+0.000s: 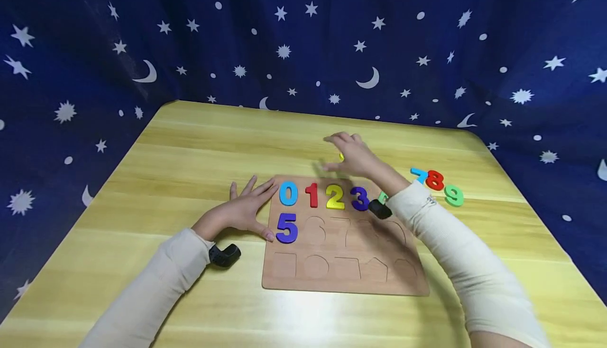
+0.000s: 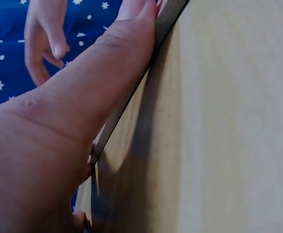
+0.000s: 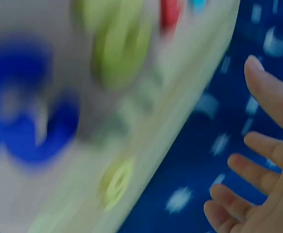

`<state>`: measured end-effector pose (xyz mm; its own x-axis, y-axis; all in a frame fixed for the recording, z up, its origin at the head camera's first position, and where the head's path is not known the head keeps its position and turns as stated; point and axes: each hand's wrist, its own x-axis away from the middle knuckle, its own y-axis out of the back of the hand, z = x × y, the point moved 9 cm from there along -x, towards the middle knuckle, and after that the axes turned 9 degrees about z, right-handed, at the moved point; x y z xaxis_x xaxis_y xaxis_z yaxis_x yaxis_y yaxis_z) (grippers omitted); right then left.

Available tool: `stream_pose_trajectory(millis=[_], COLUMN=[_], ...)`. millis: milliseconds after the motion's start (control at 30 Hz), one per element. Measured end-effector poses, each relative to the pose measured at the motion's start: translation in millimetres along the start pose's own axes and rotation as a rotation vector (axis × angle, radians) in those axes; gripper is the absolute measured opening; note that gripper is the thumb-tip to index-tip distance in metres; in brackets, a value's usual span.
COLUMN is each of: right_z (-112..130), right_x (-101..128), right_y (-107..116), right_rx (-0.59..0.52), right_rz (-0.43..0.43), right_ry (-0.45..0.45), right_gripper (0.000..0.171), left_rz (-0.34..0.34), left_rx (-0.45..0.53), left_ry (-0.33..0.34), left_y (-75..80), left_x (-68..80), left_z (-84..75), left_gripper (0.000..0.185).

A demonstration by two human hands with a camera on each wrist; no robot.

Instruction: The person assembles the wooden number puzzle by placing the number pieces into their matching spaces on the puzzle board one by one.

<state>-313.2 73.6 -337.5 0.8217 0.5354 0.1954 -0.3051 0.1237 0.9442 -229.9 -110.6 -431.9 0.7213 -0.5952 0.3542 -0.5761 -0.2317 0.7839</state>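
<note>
A wooden puzzle board [image 1: 341, 279] lies on the table with 0 [image 1: 288, 193], 1, 2, 3 and a purple 5 [image 1: 286, 228] set in it; a green piece is partly hidden by my right wrist. My left hand [image 1: 242, 211] lies flat on the table, its thumb [image 2: 107, 73] pressed against the board's left edge [image 2: 166, 24]. My right hand [image 1: 351, 155] hovers past the board's far edge with fingers [image 3: 263, 165] spread, holding nothing. A small yellow piece [image 1: 341, 156] lies right under it, blurred in the right wrist view [image 3: 114, 184].
Loose numbers 7 [image 1: 419, 175], 8 [image 1: 434, 180] and 9 [image 1: 454, 195] lie on the yellow table [image 1: 189, 147] right of the board. The board's lower rows show bare cut-outs. A blue star-print cloth [image 1: 303, 37] hangs behind the table.
</note>
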Motion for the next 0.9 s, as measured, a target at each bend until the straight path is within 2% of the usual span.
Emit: stream_pose_trajectory(millis=[67,167,267,367,500,567,667,733,800,900], right_z=[-40,-85,-109,-114,-99,-79,-37,-5,22,50], right_x=[-10,-20,-23,-23,-15,-5,20,36,50,61], right_y=[2,-10,-25,-31,-18,-9,-5,-12,-25,-49], right_rx=[-0.030,-0.035,-0.011,0.023,0.049,0.039,-0.021,-0.048,-0.057,-0.017], right_rz=[0.013,0.094,0.178,0.198,0.130,0.067,0.009,-0.001,0.023,0.070], right_ry=[-0.145,-0.295,-0.353,-0.351,-0.281,-0.194,-0.013,0.119,0.215,0.305], right_gripper=[0.077,0.081,0.082,0.077,0.067,0.065,0.062,0.060,0.058,0.055], left_rz=[0.004,0.009,0.009,0.008,0.011,0.017,0.025,0.020,0.019,0.012], left_rx=[0.005,0.003,0.007,0.018,0.023,0.015,0.001,-0.006,-0.004,0.002], left_ry=[-0.001,0.000,-0.007,-0.012,-0.007,-0.007,-0.008,-0.009,-0.004,0.003], left_y=[-3.9,-8.5,-10.3,-9.8,-9.4,-9.6,-8.2,-5.4,-2.6,0.1], left_x=[1.2,1.8,1.3,1.1,0.0,-1.2,-2.9,-3.6,-3.7,-3.2], left_z=[0.4,0.4,-1.0,-3.0,-2.8,-2.0,-0.7,0.3,2.2,5.8], left_gripper=[0.124,0.123,0.123,0.122,0.122,0.122,0.122,0.122,0.122,0.122])
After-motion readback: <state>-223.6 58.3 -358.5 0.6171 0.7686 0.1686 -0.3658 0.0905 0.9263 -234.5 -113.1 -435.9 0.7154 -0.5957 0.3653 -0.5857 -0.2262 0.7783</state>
